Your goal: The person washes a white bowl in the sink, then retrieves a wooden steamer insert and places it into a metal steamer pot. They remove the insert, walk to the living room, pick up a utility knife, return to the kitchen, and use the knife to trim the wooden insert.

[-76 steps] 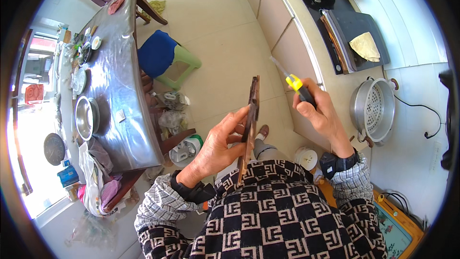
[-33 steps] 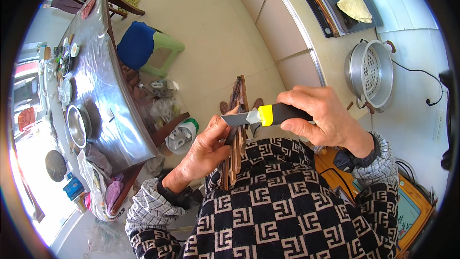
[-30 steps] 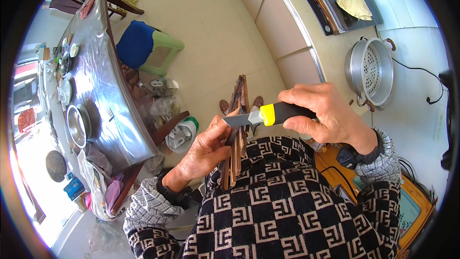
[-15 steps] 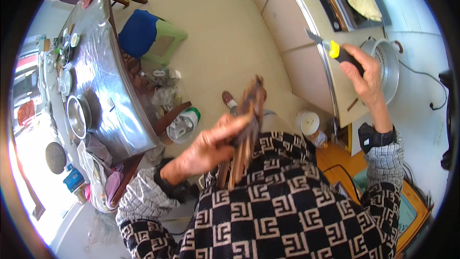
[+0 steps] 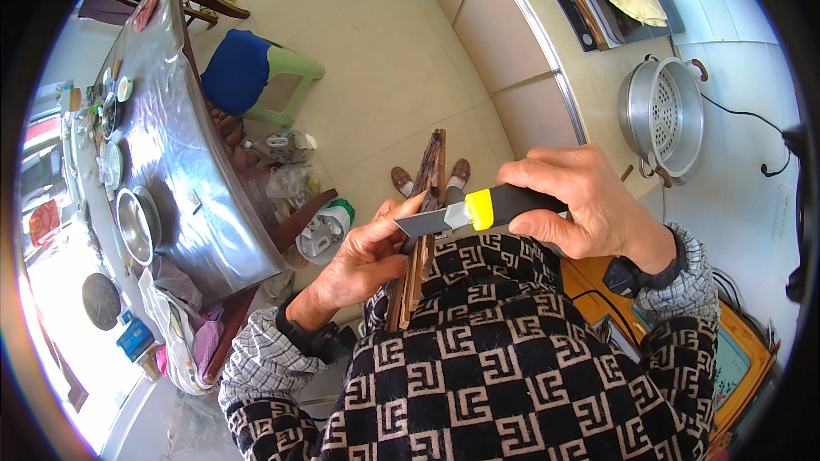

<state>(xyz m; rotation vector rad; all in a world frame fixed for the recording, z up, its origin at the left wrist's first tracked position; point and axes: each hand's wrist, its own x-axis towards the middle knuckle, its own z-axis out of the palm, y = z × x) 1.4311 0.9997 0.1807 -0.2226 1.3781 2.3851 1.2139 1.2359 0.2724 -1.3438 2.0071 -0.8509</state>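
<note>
My left hand [image 5: 357,263] is closed around thin brown wooden strips [image 5: 417,277], held lengthwise in front of my body with one end pointing away from me. In my right hand [image 5: 594,201] is a utility knife [image 5: 481,208] with a black handle and a yellow collar. Its grey blade is out and points left, lying over the strips close to my left fingers. Whether the edge touches the wood I cannot tell.
On the left stands a plastic-covered table [image 5: 213,230] with metal bowls [image 5: 134,226]. Beyond it is a green stool [image 5: 295,77] with a blue cover. A metal steamer pot [image 5: 670,119] sits on the right counter [image 5: 589,77]; a bag-lined bin [image 5: 323,235] is by the table.
My right hand has brought the knife from above the right counter down and left, over the strips. The strips now point more straight ahead in my left hand.
</note>
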